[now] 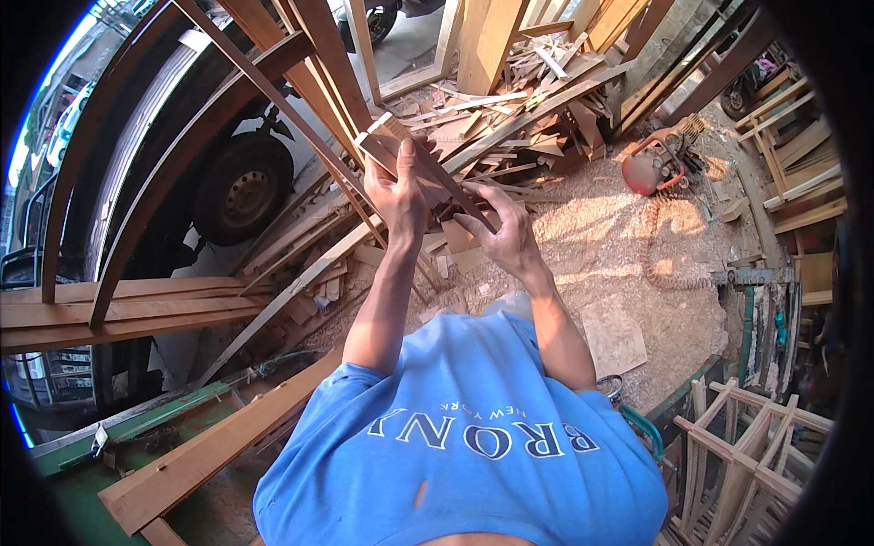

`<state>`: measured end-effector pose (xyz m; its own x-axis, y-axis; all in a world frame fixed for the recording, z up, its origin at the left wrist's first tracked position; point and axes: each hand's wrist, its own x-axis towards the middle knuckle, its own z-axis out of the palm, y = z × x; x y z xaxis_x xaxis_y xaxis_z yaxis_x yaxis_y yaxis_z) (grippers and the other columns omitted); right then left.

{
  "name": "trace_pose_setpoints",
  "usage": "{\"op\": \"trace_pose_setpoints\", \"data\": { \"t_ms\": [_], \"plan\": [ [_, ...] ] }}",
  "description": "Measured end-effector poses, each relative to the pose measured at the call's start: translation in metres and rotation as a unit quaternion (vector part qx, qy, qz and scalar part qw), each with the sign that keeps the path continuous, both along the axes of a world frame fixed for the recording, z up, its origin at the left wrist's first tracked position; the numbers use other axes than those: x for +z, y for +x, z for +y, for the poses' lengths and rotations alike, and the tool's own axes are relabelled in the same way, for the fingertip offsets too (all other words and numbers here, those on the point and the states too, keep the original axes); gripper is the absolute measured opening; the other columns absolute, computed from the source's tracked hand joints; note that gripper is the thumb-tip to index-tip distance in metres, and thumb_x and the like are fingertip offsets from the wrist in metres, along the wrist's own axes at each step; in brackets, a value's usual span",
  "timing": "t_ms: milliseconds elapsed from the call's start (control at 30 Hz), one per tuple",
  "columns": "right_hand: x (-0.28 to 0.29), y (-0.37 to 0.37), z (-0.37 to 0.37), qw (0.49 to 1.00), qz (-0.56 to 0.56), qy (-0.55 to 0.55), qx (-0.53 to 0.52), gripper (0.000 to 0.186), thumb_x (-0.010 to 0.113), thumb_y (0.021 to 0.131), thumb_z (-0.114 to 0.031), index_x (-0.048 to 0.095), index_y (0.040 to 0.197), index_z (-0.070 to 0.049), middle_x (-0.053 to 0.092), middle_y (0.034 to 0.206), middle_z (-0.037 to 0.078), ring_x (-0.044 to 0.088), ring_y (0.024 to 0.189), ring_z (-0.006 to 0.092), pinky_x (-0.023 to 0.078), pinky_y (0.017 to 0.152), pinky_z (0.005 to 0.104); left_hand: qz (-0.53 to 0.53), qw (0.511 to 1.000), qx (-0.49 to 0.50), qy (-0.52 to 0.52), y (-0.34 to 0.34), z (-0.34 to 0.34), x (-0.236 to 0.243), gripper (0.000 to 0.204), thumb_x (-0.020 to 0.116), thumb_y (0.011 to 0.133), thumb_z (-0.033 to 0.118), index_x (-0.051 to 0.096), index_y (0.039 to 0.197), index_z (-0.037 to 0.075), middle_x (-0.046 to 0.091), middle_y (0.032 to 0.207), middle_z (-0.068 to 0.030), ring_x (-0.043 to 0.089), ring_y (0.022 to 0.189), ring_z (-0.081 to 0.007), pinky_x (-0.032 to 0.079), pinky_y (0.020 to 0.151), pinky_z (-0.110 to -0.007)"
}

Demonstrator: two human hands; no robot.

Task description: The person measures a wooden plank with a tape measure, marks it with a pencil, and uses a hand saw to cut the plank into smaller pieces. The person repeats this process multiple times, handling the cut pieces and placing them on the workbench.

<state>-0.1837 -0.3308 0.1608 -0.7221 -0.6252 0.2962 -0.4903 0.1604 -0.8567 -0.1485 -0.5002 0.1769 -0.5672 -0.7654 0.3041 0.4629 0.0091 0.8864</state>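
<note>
1. A brown, straight-edged, narrow length of wood (451,185) with a pale, squared end (375,138) is held in mid-air in front of the person, above a sawdust-covered tan floor (669,318).
2. The left hand (398,198) wraps the pale end, thumb laid along it. The right hand (512,229) is partly open, its fingers curved around the nearer end. The hands cover much of the wood, so it may be several pieces together.
3. It looks stiff, dry and fairly light, unlikely to slip, with edges that could splinter. A grip near each end suits it.
4. At lower left, a green-edged surface (168,416) carries a long, flat brown plank (214,441).
5. Around: a heap of broken wood offcuts (492,118), a red, rounded metal tank (645,173), and pale, slatted wooden frames (751,450).
</note>
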Motion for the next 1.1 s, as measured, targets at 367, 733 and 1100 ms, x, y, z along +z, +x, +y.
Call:
{"op": "trace_pose_setpoints", "data": {
  "t_ms": [367,733,1100],
  "plan": [
    [-0.051,0.033,-0.008,0.956,-0.289,-0.054,0.001,0.044,0.074,0.089,-0.019,0.060,0.124,0.002,0.069,0.114,0.016,0.068,0.105,0.0204,0.055,0.088,0.0335,-0.146,0.974,-0.089,0.148,0.031,0.025,-0.062,0.045,0.062,0.098,0.021,0.037,0.131,0.003,0.066,0.100,-0.0165,0.070,0.091,-0.0256,0.061,0.073,-0.035],
    [-0.057,0.028,0.002,0.906,-0.410,-0.095,0.046,0.041,0.072,0.091,-0.013,0.054,0.124,0.001,0.069,0.103,0.010,0.065,0.093,0.0130,0.053,0.082,0.0262,-0.133,0.974,-0.110,0.147,0.041,0.037,-0.057,0.065,0.062,0.097,0.016,0.022,0.147,0.008,0.059,0.115,-0.0208,0.069,0.095,-0.0326,0.061,0.080,-0.041],
    [-0.073,0.032,0.011,0.891,-0.443,-0.087,0.043,0.041,0.075,0.088,-0.013,0.060,0.123,0.003,0.070,0.106,0.013,0.066,0.096,0.0148,0.053,0.083,0.0285,-0.118,0.974,-0.117,0.152,0.038,0.026,-0.081,0.051,0.064,0.095,0.012,0.031,0.133,0.010,0.053,0.120,-0.0168,0.066,0.108,-0.0365,0.064,0.076,-0.044]
  ]
}}
